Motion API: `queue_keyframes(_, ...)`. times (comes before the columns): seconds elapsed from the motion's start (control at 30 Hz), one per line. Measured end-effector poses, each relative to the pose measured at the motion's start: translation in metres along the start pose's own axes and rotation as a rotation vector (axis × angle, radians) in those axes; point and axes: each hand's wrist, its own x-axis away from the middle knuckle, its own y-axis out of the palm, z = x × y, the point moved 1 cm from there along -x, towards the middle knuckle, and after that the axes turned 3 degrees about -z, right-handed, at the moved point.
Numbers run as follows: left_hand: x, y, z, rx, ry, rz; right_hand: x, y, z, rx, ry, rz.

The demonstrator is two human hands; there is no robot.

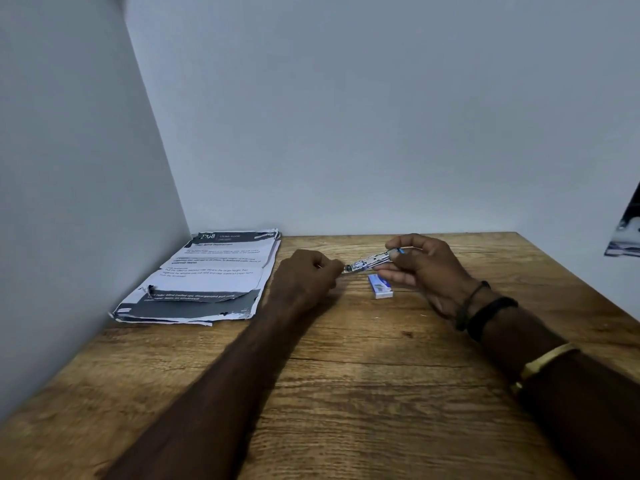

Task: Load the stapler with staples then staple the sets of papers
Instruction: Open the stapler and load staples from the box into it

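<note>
A small metal stapler (372, 260) with a blue end is held in the air above the wooden table (346, 393). My right hand (426, 271) grips its far right end between thumb and fingers. My left hand (308, 278) is closed, its fingertips pinching the stapler's left tip. Whether a strip of staples is in those fingers I cannot tell. A little white and blue staple box (380, 286) lies on the table just below the stapler. A stack of printed papers (207, 275) with torn edges lies at the back left, against the wall.
Walls close the table at the back and on the left. The table's right edge runs diagonally at the right. A dark printed sheet (627, 230) hangs at the far right edge of the view. My right wrist carries dark bands and a gold bangle (543, 362).
</note>
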Motion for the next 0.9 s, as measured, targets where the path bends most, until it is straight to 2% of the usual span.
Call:
queue_keyframes(0.03, 0.003, -0.001, 0.004, -0.088, 0.040, 0.020, 0.001, 0.000, 0.000, -0.030, 0.020, 0.001)
queue_keyframes(0.17, 0.008, 0.002, 0.015, -0.167, 0.084, -0.006, 0.005, 0.003, -0.001, -0.113, 0.099, -0.039)
queue_keyframes(0.33, 0.008, 0.012, 0.022, -0.145, 0.122, -0.013, 0.007, 0.011, 0.000, -0.087, 0.135, -0.087)
queue_keyframes(0.9, 0.001, 0.024, 0.030, -0.183, -0.002, -0.035, 0.011, 0.020, 0.003, 0.068, 0.052, -0.059)
